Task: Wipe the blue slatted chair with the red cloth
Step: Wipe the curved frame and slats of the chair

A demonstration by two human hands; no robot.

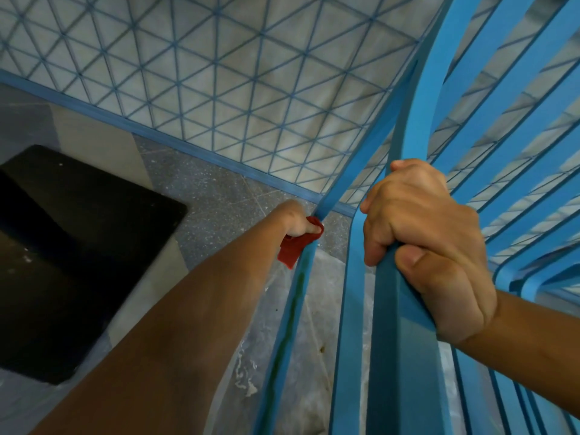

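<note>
Two hands were at work on the blue slatted chair [489, 127]: the right hand [420, 246] had its fingers [381, 215] curled tightly round a thick upright slat, steadying the frame, while the left hand [298, 219], reaching far down and away, pinched the red cloth [296, 246] against a thinner rail, the cloth bunched under its fingers and hanging just below them. From here, I judged the main risk to be the cloth slipping free, since only a small part of it seemed gripped (the rest dangled loose); a hard downward stroke could pull it out. A dark greenish streak ran along the rail below the cloth, and it might be missed or merely smeared if the stroke stopped short. The tilted chair could also shift if the right hand eased its hold. Beyond the left fingers lay a speckled grey floor [219, 189], a black mat [78, 246] off to their side, crumpled clear plastic sheeting [314, 356] beneath the rails, and a wall with blue diagonal lattice [219, 73].
</note>
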